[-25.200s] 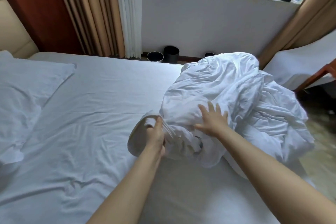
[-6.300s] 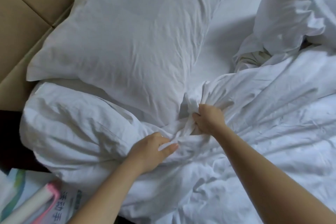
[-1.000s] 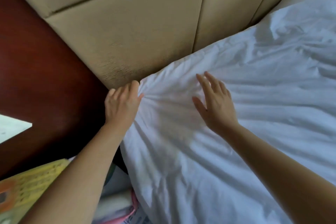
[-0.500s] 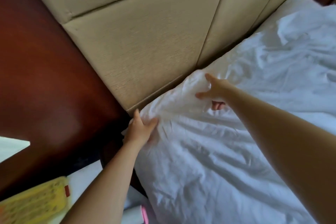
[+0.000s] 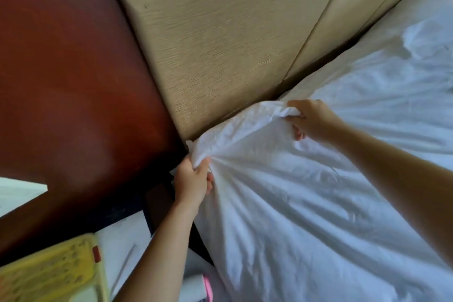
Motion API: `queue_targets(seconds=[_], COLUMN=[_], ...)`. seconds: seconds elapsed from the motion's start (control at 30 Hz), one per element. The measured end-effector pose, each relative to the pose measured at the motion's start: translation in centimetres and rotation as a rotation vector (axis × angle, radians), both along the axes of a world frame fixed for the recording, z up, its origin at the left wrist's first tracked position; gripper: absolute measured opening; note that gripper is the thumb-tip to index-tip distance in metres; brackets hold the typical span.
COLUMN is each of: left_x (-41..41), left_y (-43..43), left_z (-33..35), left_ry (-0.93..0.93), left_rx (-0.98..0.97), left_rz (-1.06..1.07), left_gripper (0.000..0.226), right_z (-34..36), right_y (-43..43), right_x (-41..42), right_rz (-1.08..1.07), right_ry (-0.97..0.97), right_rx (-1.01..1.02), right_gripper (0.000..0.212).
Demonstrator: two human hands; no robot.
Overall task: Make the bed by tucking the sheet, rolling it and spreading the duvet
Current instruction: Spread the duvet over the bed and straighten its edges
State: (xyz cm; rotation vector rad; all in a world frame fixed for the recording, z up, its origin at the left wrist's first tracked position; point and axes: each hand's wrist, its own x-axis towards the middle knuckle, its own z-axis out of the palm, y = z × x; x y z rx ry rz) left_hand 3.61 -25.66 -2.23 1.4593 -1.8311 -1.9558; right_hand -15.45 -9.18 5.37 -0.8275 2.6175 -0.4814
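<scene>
The white duvet [image 5: 306, 203] is lying on the bed with its corner at the padded headboard [image 5: 220, 44], now bunched where it was flat a second ago. Both hands are gripping its top edge: left hand [image 5: 192, 182] at the corner, right hand [image 5: 311, 120] further along.

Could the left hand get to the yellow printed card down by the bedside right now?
Probably not yet: the left hand is clenched on the white duvet corner. The yellow printed card lies uncovered below, so once it lets go the way looks free.

Beige padded headboard [image 5: 228, 39], red-brown wood panel [image 5: 73, 76], yellow card [image 5: 51, 274] btm-left.
</scene>
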Motion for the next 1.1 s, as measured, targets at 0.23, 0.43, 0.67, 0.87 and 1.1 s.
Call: queue_targets(seconds=[0.23,0.43,0.67,0.87,1.1], left_x=[1.1,0.0,-1.9,-1.4,1.4], left_y=[-0.6,-1.3,1.4,1.8,1.7], left_z=[3.3,0.9,-2.7,-3.4,-4.0], left_ry=[0.251,0.157,-0.213,-0.209,0.088], left_rx=[-0.345,-0.42,-0.263,-0.331,-1.094], left_rz=[0.457,0.497,0.229,0.086,-0.532], left_gripper=[0.021,0.009,0.063,0.059,0.04], right_z=[5.4,2.5,-4.3,-4.2,-5.4], right_y=[-3.8,-5.2,-4.9,-2.5,-3.6], right_x=[0.6,-0.6,1.4,3.7,4.0], right_rz=[0.181,0.13,0.042,0.223,0.48], right_ry=[0.294,0.398,0.163,0.132,0.364], right_rx=[-0.171,-0.123,-0.022,0.118,0.108], right_gripper=[0.015,0.017,0.058,0.065,0.055])
